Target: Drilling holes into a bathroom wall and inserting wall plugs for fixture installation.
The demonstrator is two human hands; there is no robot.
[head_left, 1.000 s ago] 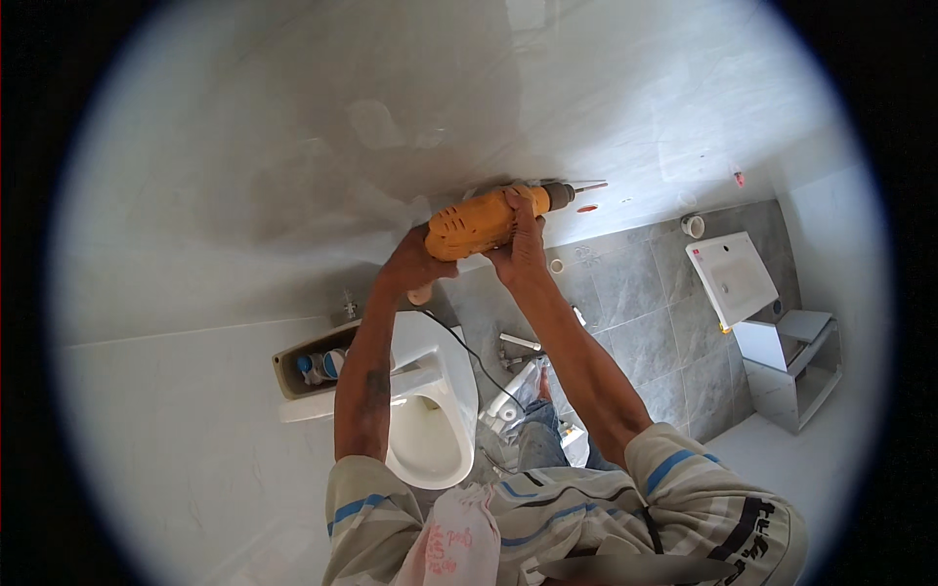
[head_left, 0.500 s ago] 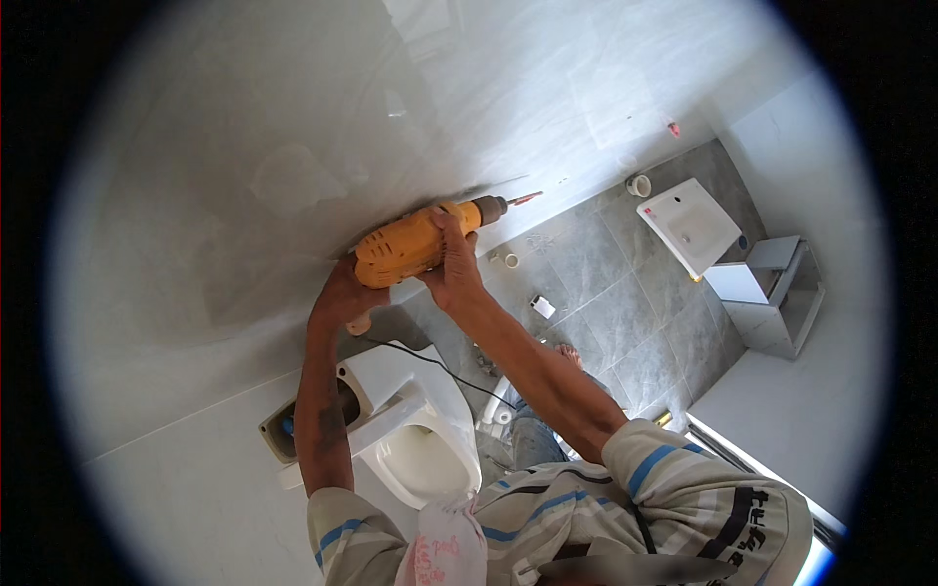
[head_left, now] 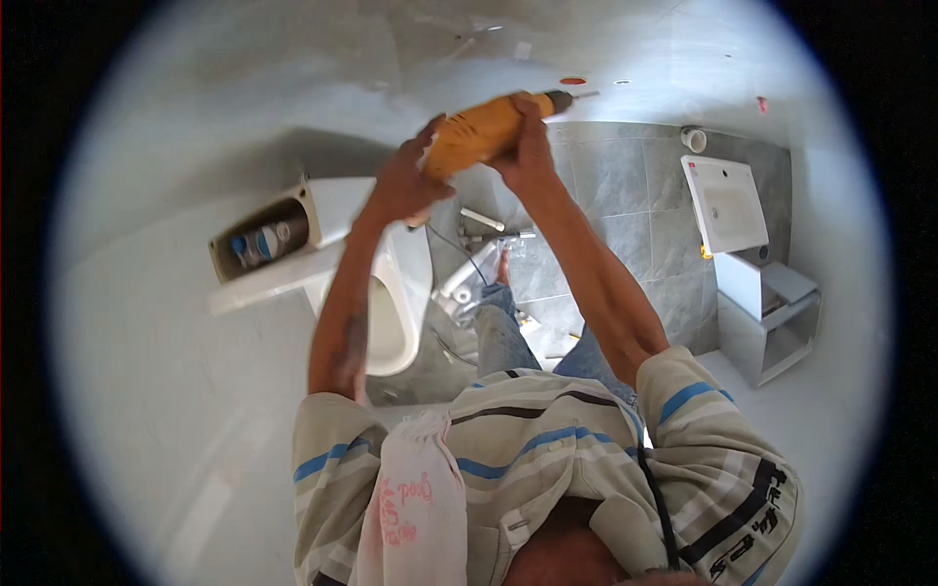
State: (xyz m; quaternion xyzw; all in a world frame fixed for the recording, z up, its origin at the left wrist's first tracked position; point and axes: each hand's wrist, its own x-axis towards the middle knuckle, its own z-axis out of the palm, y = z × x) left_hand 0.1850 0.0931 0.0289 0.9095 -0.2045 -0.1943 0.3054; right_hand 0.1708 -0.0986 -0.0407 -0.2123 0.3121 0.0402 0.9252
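Observation:
A yellow-orange corded power drill [head_left: 479,134] is held up beside the wall, its bit pointing right. My left hand [head_left: 403,178] is closed around its rear end, by the handle. Gripping the body just behind the dark chuck [head_left: 559,101] is my right hand [head_left: 529,151]. The thin bit [head_left: 586,96] lies close below a red oval spot [head_left: 573,81] on the wall. I cannot tell whether the tip touches the wall. A dark cable [head_left: 455,244] hangs from the drill toward the floor.
To the left stands a white toilet [head_left: 418,283] with its open tank [head_left: 311,217] showing fittings. Pipes and loose fittings [head_left: 479,237] lie by my foot. A white washbasin [head_left: 733,205], an open cabinet [head_left: 768,317] and a small round container [head_left: 693,140] are on the right.
The view has shifted, and my arms now reach farther forward with the drill. The bit has moved near the red spot. Both hands keep their hold.

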